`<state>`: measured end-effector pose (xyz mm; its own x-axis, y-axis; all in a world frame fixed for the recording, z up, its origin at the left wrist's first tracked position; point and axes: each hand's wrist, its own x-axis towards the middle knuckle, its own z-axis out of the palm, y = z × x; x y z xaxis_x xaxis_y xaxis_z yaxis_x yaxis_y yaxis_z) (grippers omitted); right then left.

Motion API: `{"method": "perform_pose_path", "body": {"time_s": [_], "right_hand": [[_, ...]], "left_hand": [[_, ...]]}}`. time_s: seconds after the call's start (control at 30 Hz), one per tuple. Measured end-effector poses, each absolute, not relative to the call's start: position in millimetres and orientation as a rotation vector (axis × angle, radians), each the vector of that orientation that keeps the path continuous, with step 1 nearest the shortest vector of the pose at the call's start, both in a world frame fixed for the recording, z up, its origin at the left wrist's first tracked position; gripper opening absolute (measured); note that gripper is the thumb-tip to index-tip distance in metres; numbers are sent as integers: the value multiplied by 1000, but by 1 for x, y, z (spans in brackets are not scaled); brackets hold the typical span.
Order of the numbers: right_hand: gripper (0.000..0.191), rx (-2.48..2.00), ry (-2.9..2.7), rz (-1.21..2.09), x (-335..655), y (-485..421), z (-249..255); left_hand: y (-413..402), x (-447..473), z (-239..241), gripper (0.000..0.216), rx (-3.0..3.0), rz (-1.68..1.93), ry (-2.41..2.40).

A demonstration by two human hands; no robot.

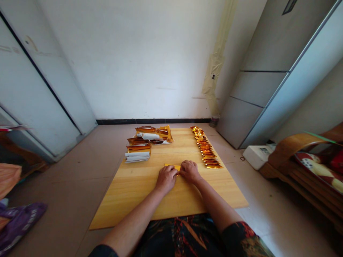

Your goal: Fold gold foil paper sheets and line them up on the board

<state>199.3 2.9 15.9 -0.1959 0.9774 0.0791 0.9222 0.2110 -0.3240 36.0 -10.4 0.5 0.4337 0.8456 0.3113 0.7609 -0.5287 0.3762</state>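
Observation:
A small sheet of gold foil paper (176, 167) lies on the wooden board in front of me, mostly covered by my fingers. My left hand (166, 177) is closed at its left side, fingertips pressed onto it. From the right, my right hand (189, 171) grips the same paper, thumb and fingers together. The two hands' fingertips nearly meet over it. Right of my hands, a row of folded gold paper pieces (207, 151) runs away from me, overlapping. Stacks of loose gold foil sheets (139, 147) with white backs sit at the far left of the board.
The wooden board (128, 200) rests low over a tiled floor. Behind it stands a white wall (150, 71). At the right are a grey refrigerator (257, 82), a white box (255, 157) and a wooden seat (297, 178). A purple bag (24, 225) lies at the left.

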Motion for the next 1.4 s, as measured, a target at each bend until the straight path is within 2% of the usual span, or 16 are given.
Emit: {"method": "perform_pose_path", "body": {"time_s": [0.17, 0.47, 0.97, 1.17, 1.4], "right_hand": [[5, -1797, -2170, 340, 199, 4, 18], [13, -1726, -2168, 377, 204, 6, 17], [16, -1700, -2190, 388, 207, 11, 9], [7, -1740, -2196, 399, 204, 7, 16], [20, -1804, -2151, 323, 196, 2, 16]], "left_hand": [[-7, 34, -4, 24, 2467, 736, 1392], [-4, 29, -7, 26, 2493, 774, 1298], [3, 13, -14, 27, 2574, 760, 1055], [4, 12, -17, 28, 2566, 791, 1064], [3, 12, -16, 28, 2567, 797, 1050]]}}
